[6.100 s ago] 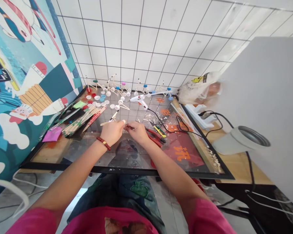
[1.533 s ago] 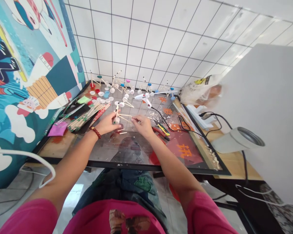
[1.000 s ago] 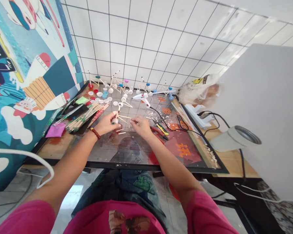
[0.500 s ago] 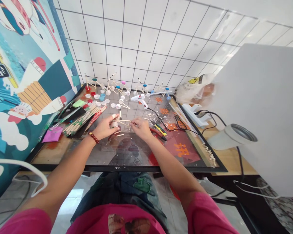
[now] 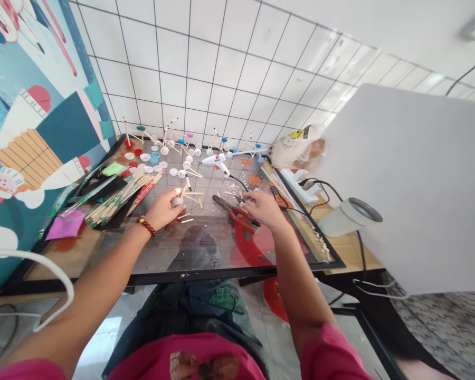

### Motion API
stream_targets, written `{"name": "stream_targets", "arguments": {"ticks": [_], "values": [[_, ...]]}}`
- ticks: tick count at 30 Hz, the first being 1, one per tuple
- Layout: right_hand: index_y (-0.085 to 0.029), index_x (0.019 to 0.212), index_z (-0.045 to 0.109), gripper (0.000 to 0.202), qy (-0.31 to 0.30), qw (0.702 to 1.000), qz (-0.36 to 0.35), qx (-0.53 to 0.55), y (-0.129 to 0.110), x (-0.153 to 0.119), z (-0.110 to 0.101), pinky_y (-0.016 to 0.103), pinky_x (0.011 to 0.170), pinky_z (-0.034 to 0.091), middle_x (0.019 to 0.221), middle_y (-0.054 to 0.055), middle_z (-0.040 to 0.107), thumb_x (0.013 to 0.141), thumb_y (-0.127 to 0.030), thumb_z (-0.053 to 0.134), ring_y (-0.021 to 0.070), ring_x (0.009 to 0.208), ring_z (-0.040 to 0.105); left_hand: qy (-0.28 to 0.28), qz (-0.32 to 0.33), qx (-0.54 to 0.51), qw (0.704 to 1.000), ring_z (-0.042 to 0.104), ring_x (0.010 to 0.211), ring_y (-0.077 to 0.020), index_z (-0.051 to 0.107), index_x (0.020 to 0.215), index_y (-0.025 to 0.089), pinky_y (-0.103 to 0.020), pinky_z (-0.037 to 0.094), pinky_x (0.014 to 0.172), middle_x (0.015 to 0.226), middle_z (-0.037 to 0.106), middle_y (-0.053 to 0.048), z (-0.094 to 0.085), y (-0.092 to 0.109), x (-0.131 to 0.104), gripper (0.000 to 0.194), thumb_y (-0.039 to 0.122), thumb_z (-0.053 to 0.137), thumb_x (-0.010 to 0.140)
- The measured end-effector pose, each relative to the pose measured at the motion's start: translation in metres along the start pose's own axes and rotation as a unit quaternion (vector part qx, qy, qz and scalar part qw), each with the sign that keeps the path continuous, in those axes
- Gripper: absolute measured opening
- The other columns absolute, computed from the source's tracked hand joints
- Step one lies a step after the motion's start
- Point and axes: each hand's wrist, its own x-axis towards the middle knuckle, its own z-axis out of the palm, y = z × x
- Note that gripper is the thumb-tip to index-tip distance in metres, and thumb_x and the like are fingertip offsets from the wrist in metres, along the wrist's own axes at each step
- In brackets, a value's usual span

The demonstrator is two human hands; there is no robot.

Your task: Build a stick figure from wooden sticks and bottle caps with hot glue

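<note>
Between left fingers [image 5: 178, 210], white cap [image 5: 177, 201], sticks [image 5: 193, 193] jutting rightward

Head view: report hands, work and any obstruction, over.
Left hand holding cap-and-stick frame. Right hand near red-handled pliers, grip unclear. Pliers between hands; loose stick pieces beside frame.

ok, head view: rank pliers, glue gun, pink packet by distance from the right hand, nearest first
1. Red-handled pliers: just left of the right hand.
2. White glue gun: farther back, to its left.
3. Pink packet: far left.
</note>
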Motion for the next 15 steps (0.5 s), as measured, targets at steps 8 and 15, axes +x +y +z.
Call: {"name": "stream_targets", "arguments": {"ticks": [8,15], "values": [[-0.017,0.099,0.075,0.025,0.040,0.989,0.117,0.082,0.027,0.041,0.010,0.035,0.083,0.054,0.091,0.007,0.077,0.076,-0.026,0.070,0.0212,0.084,0.070,0.012,-0.003,-0.005,1.000,0.061,0.107,-0.0259,0.065,0.120,0.015,-0.038,0.047,0.099,0.119,0.067,-0.011,0.003,0.001,0.003,0.049,0.037,0.062,0.076],[-0.006,0.109,0.068,0.040,0.033,0.987,0.127,0.096,-0.003,0.136,0.059,0.035,0.087,0.052,0.107,0.018,0.072,0.079,-0.032,0.070,0.0239,0.095,0.069,0.008,-0.014,-0.035,0.999,0.063,0.109,-0.0266,0.060,0.132,0.018,-0.040,0.047,0.101,0.121,0.069,-0.009,0.007,-0.010,0.008,0.056,0.037,0.060,0.079]]}}
